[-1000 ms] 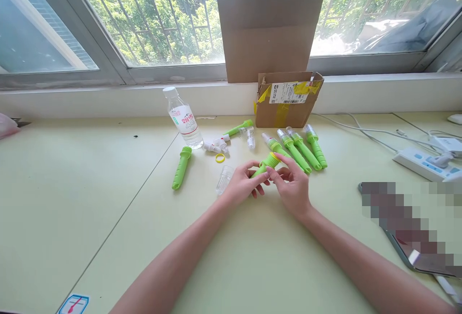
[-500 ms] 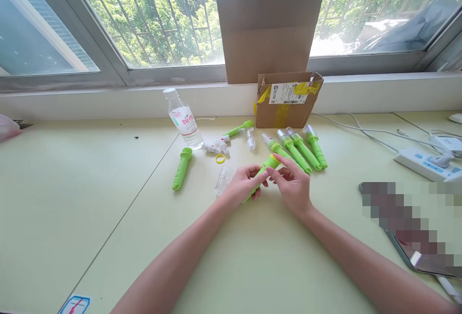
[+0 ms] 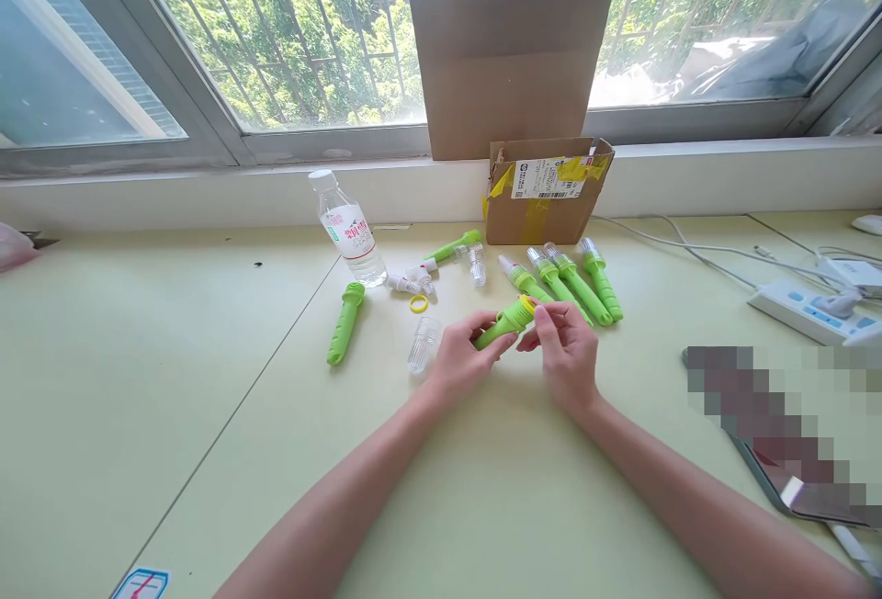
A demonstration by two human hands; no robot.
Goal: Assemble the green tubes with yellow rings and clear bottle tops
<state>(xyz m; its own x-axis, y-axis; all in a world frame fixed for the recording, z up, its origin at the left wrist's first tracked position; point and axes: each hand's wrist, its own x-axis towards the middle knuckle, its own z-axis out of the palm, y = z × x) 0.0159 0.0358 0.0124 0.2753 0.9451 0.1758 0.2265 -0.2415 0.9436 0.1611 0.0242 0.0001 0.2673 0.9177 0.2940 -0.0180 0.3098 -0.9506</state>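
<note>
My left hand (image 3: 469,346) is wrapped round a green plastic flashlight-like handle (image 3: 508,323), tilted up to the right. A yellow ring (image 3: 527,303) sits at the threaded upper end of this handle. Thumb and fingers of my right hand (image 3: 566,346) pinch at that ring; the fingertips are partly hidden. Just left of my left hand stands a clear ribbed cap (image 3: 423,344). Another yellow ring (image 3: 418,303) lies farther back on the table. Beyond my right hand several green handles with clear caps (image 3: 580,285) lie side by side.
Left of the hands lies a capless green handle (image 3: 345,323), near a water bottle (image 3: 353,231). Small white-and-clear parts (image 3: 417,279) and a clear piece (image 3: 477,265) are behind. A cardboard box (image 3: 544,195) stands at the back; a power strip (image 3: 813,310) and phone (image 3: 778,461) are right.
The handle has turned to a flatter angle in my left hand. My right fingers have shifted from over its upper end to the right side of the yellow ring. The view moved slightly.
</note>
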